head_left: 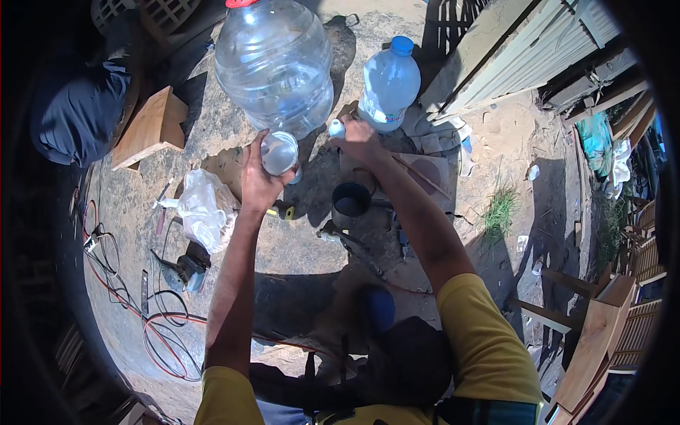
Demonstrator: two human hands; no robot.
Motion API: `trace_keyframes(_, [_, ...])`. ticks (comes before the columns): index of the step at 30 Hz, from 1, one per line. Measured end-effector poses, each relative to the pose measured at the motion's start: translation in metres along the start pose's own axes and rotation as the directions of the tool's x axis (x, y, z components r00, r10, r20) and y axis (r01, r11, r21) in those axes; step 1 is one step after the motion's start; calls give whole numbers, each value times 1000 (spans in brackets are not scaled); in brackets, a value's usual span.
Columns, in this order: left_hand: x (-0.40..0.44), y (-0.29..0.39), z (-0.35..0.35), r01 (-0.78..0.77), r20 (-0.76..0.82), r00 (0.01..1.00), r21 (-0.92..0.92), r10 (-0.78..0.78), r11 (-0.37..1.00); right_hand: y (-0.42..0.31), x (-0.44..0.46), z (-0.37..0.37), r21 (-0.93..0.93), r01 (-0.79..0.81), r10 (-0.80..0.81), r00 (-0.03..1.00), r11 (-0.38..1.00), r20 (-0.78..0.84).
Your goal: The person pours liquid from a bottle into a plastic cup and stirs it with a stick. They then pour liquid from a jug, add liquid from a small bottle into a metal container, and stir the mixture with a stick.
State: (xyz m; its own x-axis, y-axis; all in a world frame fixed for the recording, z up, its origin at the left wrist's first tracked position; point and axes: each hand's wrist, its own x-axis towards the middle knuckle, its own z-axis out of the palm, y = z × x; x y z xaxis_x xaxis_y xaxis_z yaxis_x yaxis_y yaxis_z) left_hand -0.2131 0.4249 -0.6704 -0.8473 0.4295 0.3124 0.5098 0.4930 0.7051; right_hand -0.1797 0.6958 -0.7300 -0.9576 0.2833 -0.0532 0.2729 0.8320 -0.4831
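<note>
My left hand is closed round a clear plastic cup, its round rim facing up towards me. My right hand grips a small white bottle whose narrow top points at me. Just beyond my left hand stands a large clear water jug with a red cap. A water bottle with a blue cap stands behind my right hand. Below the hands sits a dark round pot, and a yellow tape measure lies left of it.
A crumpled clear plastic bag lies to the left, near a wooden piece. Red and black cables coil at the lower left. A person in dark clothing is at the upper left. Wooden furniture parts stand at the right.
</note>
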Motion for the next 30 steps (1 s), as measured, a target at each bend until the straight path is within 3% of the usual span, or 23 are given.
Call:
trace_keyframes(1, [2, 3, 0, -2, 2, 1000, -4, 2, 1000, 6, 6, 6, -58, -12, 15, 998, 998, 62])
trace_keyframes(2, [2, 5, -1, -30, -14, 999, 3, 30, 1000, 11, 8, 15, -73, 69, -70, 997, 995, -16])
trace_keyframes(9, [-1, 0, -13, -107, 97, 990, 8, 106, 994, 5, 9, 19, 51, 127, -113, 970, 991, -217])
trace_keyframes(13, [-16, 22, -32, -86, 75, 994, 21, 84, 996, -13, -18, -36, 134, 153, -126, 973, 979, -195])
trace_keyframes(15, [-29, 39, -44, -134, -125, 980, 157, 154, 979, -13, -42, -69, 115, 187, -158, 963, 976, -220])
trace_keyframes(19, [-40, 83, -34, -229, -142, 964, -11, 225, 973, -7, -104, -133, 138, 150, -109, 957, 979, -269])
trace_keyframes(21, [-33, 111, -10, -260, -23, 965, -114, 259, 959, 0, -138, -157, 124, 86, -51, 964, 989, -260])
trace_keyframes(23, [-19, 125, 10, -180, 106, 973, -220, 207, 959, 6, -164, -173, 101, -104, 123, 971, 989, -204])
trace_keyframes(25, [6, 110, 33, -200, 198, 950, -205, 240, 958, 28, -189, -182, 187, -53, 87, 981, 981, -175])
trace_keyframes(27, [36, 87, 56, -152, 392, 901, -121, 188, 981, 40, -209, -181, 145, -43, 75, 972, 989, -224])
trace_keyframes(28, [49, 76, 73, -156, 391, 901, -118, 190, 981, 45, -219, -179, 97, -44, 68, 963, 994, -261])
trace_keyframes(30, [68, 54, 107, -403, 507, 828, 242, 239, 883, 50, -234, -173, 108, -36, 67, 952, 993, -300])
